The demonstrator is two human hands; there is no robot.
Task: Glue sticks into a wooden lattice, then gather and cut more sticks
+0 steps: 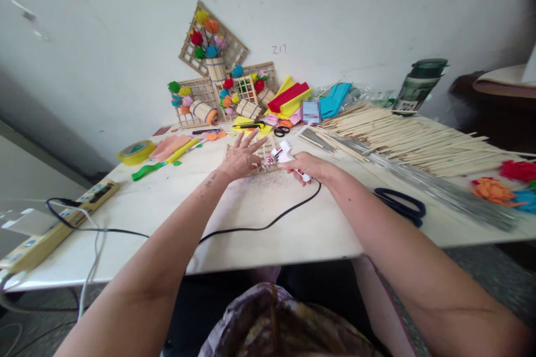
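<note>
My right hand (307, 165) grips a white hot glue gun (286, 152), its nozzle end pointing left. Near that end is a small red-and-white speckled clump (268, 162), too small to make out well. My left hand (242, 159) is over a small bamboo-stick lattice (264, 148) lying on the table. Three of its fingers are spread outward, while the thumb and forefinger are drawn together beside the speckled clump. What they pinch is hidden. A black cord (272, 227) runs from the glue gun across the table to the left.
Finished lattices with paper flowers (213, 39) lean against the wall. Bamboo sticks (402, 136), wires (439, 195) and dark scissors (400, 204) lie on the right, with a green bottle (420, 86) behind. Yellow tape (136, 152) and a power strip (62, 223) are on the left.
</note>
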